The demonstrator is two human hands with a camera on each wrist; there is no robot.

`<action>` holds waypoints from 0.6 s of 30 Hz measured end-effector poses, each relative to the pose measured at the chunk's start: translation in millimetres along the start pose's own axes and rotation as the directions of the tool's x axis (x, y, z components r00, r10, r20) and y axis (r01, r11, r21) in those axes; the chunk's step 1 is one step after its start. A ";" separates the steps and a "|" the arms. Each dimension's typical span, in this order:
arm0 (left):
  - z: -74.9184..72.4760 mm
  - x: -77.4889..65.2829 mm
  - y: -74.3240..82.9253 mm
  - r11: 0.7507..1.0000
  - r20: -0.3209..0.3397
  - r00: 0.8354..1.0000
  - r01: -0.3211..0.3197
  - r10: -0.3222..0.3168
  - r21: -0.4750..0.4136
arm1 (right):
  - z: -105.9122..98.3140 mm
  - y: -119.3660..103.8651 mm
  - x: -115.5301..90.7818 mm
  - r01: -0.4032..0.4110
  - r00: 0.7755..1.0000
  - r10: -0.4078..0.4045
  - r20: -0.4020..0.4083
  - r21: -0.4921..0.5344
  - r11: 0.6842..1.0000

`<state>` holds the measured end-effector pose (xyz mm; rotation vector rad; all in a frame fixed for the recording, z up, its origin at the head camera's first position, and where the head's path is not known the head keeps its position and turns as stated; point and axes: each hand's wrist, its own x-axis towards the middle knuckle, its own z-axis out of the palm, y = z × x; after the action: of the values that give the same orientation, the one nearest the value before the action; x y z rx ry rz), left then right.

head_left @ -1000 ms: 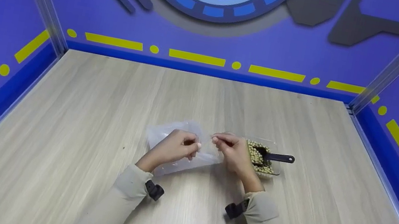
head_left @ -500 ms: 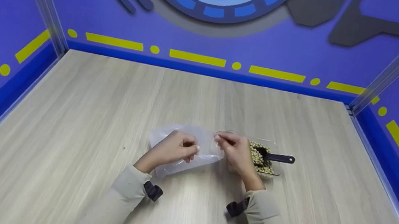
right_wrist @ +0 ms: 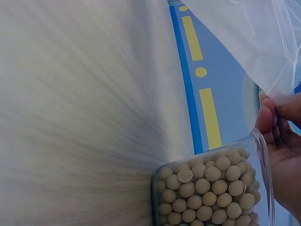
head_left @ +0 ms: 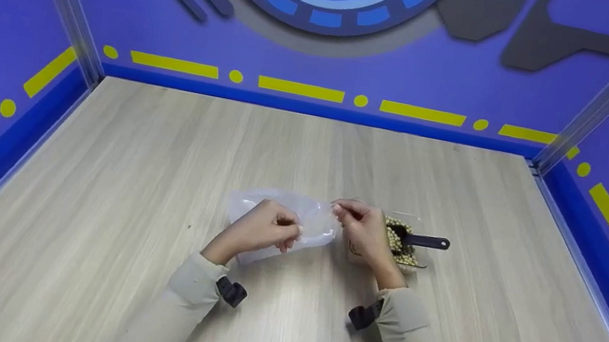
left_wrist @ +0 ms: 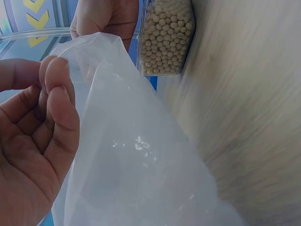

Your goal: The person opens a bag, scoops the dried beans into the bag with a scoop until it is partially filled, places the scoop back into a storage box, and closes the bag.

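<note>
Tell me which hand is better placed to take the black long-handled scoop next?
Probably the right hand: it is nearer the clear rectangular plastic box of round beige beans holding the scoop, whose handle points right. But, like the left hand, it pinches the translucent plastic bag, so would first let go.

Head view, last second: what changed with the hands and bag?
The right hand shifted slightly right and the left hand slightly left, widening the gap; the translucent plastic bag they pinch changed shape, its far edge flattening. No new grip or release shows. Unchanged: the clear tub of beige beans and the black scoop in it.
</note>
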<state>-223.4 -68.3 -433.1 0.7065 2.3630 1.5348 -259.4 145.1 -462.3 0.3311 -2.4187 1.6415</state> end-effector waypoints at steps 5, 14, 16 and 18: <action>-1.0 -0.4 -2.0 1.000 0.015 1.000 0.006 -0.006 0.017 | -0.8 3.1 1.9 -0.013 1.000 0.013 -0.004 -0.025 1.000; -1.6 -0.3 -6.7 0.999 0.024 1.000 -0.009 0.008 0.051 | -2.9 6.5 3.4 -0.003 1.000 0.003 -0.012 -0.034 0.999; -1.5 -0.5 -7.0 0.998 0.010 1.000 -0.007 0.007 0.065 | -3.3 6.8 2.9 -0.003 1.000 0.003 -0.007 -0.033 0.999; -1.6 -0.6 -7.3 0.998 -0.012 1.000 0.001 0.000 0.070 | -3.6 6.9 2.4 -0.005 1.000 0.005 -0.004 -0.035 0.999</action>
<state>-225.6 -72.3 -439.1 0.7139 2.4358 1.4669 -263.6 150.7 -466.5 0.3166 -2.4440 1.5989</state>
